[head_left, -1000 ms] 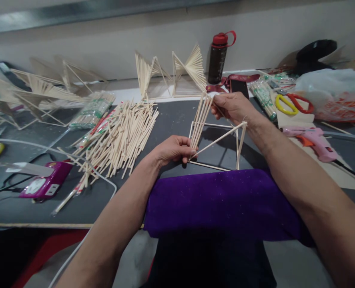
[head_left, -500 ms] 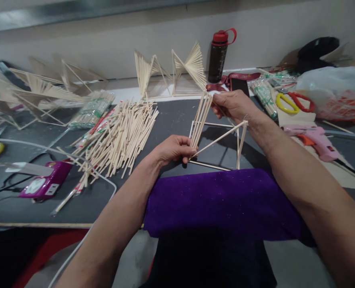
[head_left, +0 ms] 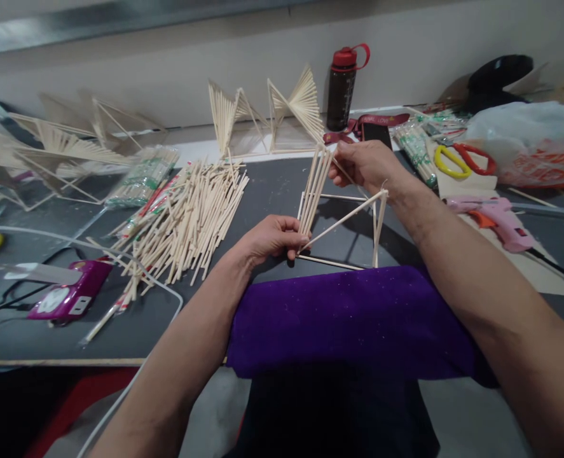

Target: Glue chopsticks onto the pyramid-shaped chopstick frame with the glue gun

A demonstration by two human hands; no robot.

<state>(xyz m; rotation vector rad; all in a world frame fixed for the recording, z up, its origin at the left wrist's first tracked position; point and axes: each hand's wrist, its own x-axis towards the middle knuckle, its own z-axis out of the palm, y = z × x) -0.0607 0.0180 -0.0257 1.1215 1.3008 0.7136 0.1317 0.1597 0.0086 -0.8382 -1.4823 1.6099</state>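
A small open frame of pale wooden sticks stands on the dark table in front of me. Along its left side, several sticks slant upward in a close row. My left hand pinches the lower end of this row between thumb and fingers. At the row's upper end, my right hand has its fingers closed at the frame's top corner, by a thin stick that is partly hidden behind them. The frame's right side rises to a corner below my right wrist, with a fine strand on it.
Loose sticks lie in a heap to the left, near a purple device. Finished stick models and a bottle stand behind. At right are a pink glue gun and scissors. Purple cloth covers my lap.
The view has shifted slightly, so everything sits a little further left. Both hands keep almost the same hold on the frame, with only a small shift of my right fingers.
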